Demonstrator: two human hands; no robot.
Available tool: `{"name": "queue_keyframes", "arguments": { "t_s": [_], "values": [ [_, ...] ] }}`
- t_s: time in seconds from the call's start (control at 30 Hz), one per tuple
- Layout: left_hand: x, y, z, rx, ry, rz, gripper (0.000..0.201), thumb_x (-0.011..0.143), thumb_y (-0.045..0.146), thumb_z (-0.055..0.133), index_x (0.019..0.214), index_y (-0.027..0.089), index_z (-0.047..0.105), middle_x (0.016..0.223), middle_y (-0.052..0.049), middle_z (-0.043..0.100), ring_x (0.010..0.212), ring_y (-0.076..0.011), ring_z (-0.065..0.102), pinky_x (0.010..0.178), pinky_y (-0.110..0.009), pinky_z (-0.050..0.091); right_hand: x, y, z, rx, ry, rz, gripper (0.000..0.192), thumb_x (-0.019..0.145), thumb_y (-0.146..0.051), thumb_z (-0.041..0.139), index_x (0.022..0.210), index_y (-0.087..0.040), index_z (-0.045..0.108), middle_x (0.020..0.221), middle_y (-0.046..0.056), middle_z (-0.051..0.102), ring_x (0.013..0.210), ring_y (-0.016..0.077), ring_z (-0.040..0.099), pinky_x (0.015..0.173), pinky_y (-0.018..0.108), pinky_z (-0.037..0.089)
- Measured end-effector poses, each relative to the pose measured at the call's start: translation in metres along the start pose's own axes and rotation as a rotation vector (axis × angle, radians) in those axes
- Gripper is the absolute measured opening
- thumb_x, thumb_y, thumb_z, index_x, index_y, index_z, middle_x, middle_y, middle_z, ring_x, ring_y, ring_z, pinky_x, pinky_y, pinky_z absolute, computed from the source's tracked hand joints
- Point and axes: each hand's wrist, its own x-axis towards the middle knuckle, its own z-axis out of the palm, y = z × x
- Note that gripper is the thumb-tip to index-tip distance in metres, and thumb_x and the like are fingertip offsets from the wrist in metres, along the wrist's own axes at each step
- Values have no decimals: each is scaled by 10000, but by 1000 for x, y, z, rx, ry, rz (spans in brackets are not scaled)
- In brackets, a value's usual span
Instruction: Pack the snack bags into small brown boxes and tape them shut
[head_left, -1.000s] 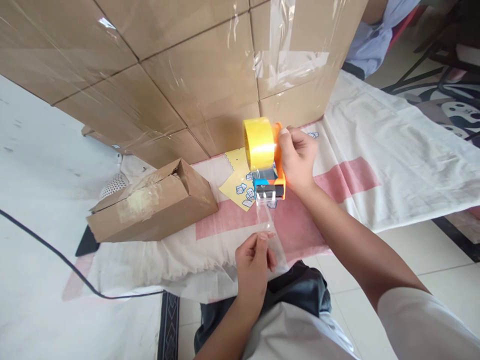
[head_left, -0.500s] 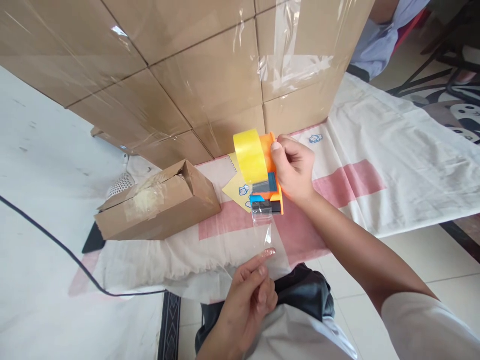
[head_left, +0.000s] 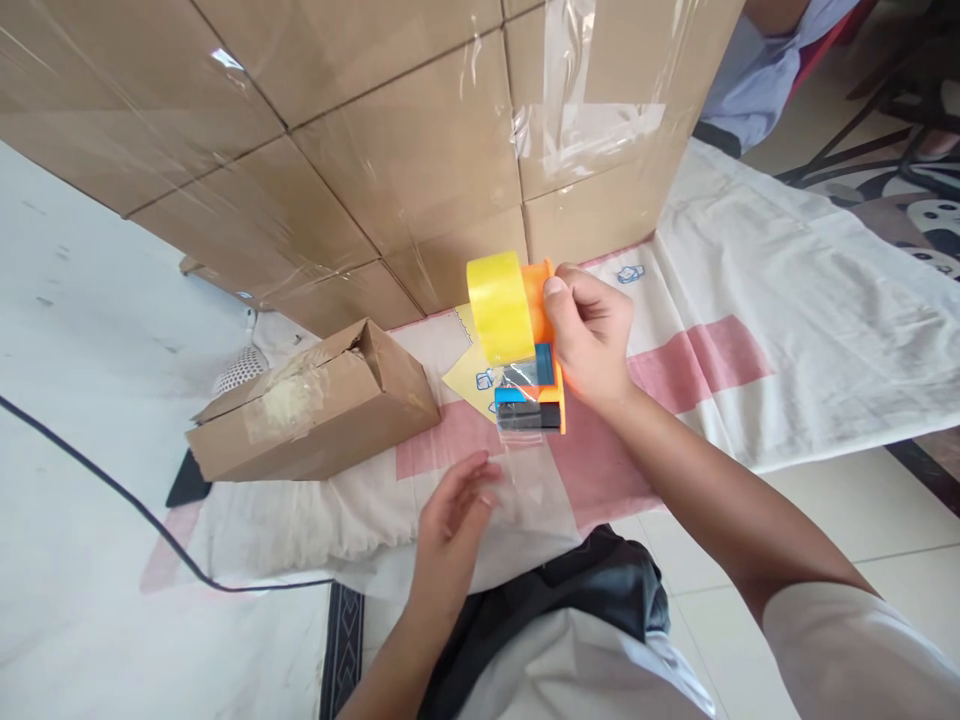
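The orange tape dispenser [head_left: 541, 345] with its yellow tape roll [head_left: 501, 306] hangs above the pink-striped cloth [head_left: 697, 365], clenched in the right hand [head_left: 592, 335]. The left hand [head_left: 450, 520] hovers below it, fingers loose, grasping nothing. No writing is legible on the small cardboard box [head_left: 315, 410] or the stacked cartons [head_left: 390, 150].

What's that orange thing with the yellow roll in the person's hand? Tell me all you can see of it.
It is a handheld tape dispenser with an orange plastic frame. A roll of yellowish clear tape sits at its upper end; a blue and black mouth faces down, with a short shiny tail of tape hanging from it. The right hand grips it from the side, thumb on the frame, holding it above the white and pink cloth. The left hand is open just below, apparently not touching it.
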Motion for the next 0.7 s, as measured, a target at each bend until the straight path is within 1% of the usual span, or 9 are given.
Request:
{"name": "queue_keyframes", "arguments": {
  "t_s": [0.03, 0.07, 0.1, 0.17, 0.2, 0.3, 0.4, 0.57, 0.7],
  "values": [
    [8, 5, 0, 12, -29, 65, 361, 811, 308, 780, 1156, 215, 728, 1145, -87, 741, 1085, -197, 675, 897, -280, 538, -1, 1, 1, 0, -14, -5, 594, 964, -608, 521, 597, -204, 287, 619, -28, 301, 590, 106, 292, 590, 298, 287],
    [16, 10, 1, 8, -105, 80, 349, 817, 319, 767, 1148, 213, 735, 1194, -104, 736, 1146, -224, 666, 954, -319, 533, -2, 2, 2, 4, -30, -15, 587, 970, -595, 519, 597, -204, 288, 620, -28, 303, 591, 106, 293, 594, 299, 289],
    [22, 14, 3, -3, -204, 67, 337, 830, 350, 749, 1133, 201, 743, 1180, -121, 744, 1142, -244, 675, 966, -350, 536, -3, 4, 3, 9, -45, -27, 580, 976, -580, 519, 598, -204, 290, 621, -29, 306, 591, 106, 295, 598, 299, 289],
    [32, 21, 8, -1, -357, 23, 336, 854, 429, 717, 1060, 168, 762, 1026, -142, 778, 1002, -255, 724, 901, -374, 566, -6, 8, 5, 18, -65, -39, 563, 983, -555, 518, 602, -205, 295, 624, -31, 313, 594, 106, 300, 599, 298, 287],
    [34, 23, 12, 17, -376, 11, 349, 862, 466, 707, 1007, 155, 767, 931, -139, 783, 908, -247, 739, 846, -369, 582, -7, 10, 6, 21, -69, -35, 555, 984, -548, 517, 605, -205, 301, 626, -31, 319, 597, 107, 305, 599, 296, 287],
    [37, 22, 21, 78, -283, 29, 376, 850, 518, 723, 854, 143, 750, 720, -98, 757, 674, -201, 721, 680, -322, 593, -10, 13, 8, 28, -60, 1, 539, 984, -546, 514, 612, -208, 320, 629, -31, 337, 608, 108, 323, 601, 290, 299],
    [37, 18, 30, 92, -222, 41, 401, 813, 532, 756, 761, 136, 720, 669, -84, 745, 609, -190, 710, 599, -292, 586, -11, 12, 10, 46, -21, 62, 546, 970, -554, 533, 605, -208, 321, 616, -38, 325, 598, 101, 315, 588, 277, 300],
    [40, 12, 40, 36, -213, 53, 389, 821, 516, 750, 818, 127, 742, 685, -100, 764, 581, -184, 708, 589, -292, 592, -11, 12, 13, 123, 51, 243, 535, 938, -518, 581, 585, -210, 321, 596, -49, 286, 567, 87, 280, 539, 257, 270],
    [42, 9, 46, 53, -189, 138, 386, 830, 514, 736, 814, 128, 761, 669, -96, 761, 585, -191, 710, 617, -307, 599, -10, 14, 16, 155, 88, 397, 483, 906, -403, 605, 562, -211, 325, 581, -51, 288, 552, 82, 283, 505, 242, 256]
  ]
}}
